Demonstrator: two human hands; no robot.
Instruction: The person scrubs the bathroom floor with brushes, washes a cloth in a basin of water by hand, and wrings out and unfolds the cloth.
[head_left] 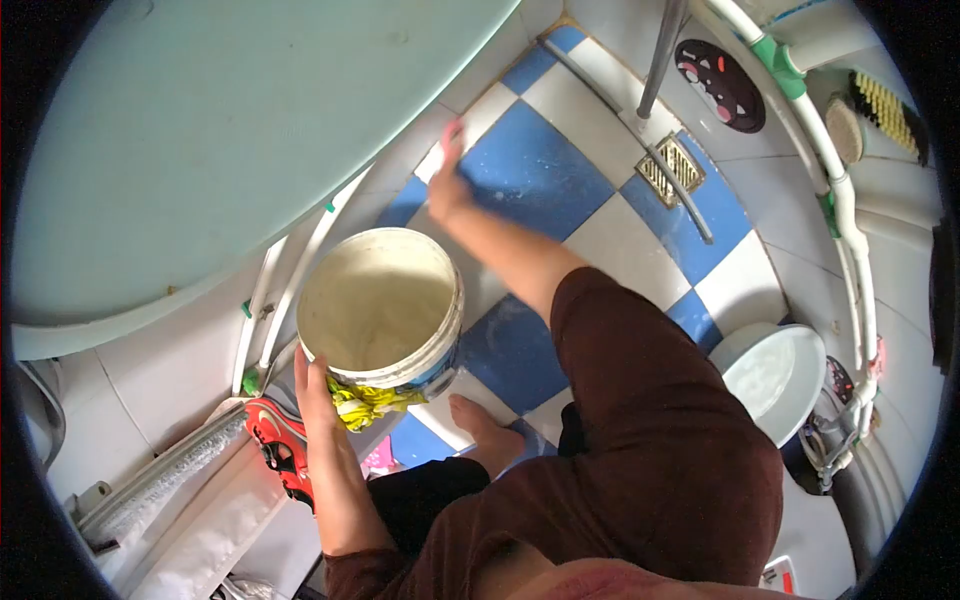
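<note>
A white bucket (380, 300), its inside bare and pale, is tilted toward the camera left of the middle. My left hand (316, 390) is closed on the bucket's lower left side, beside a crumpled yellow-green cloth (368, 404) under the rim. My right hand (450, 185) reaches out past the bucket, above the blue and white tiled floor (540, 165). It is blurred, with something pink at its far end that I cannot make out, so its grip does not show clearly.
A pale green surface (220, 130) overhangs the upper left. A drain grate (668, 172) lies under a grey pipe (680, 190). White basin (775, 380) at right; red shoe (280, 445) at lower left; bare foot (485, 430) below the bucket; white pipes (848, 210) along the right wall.
</note>
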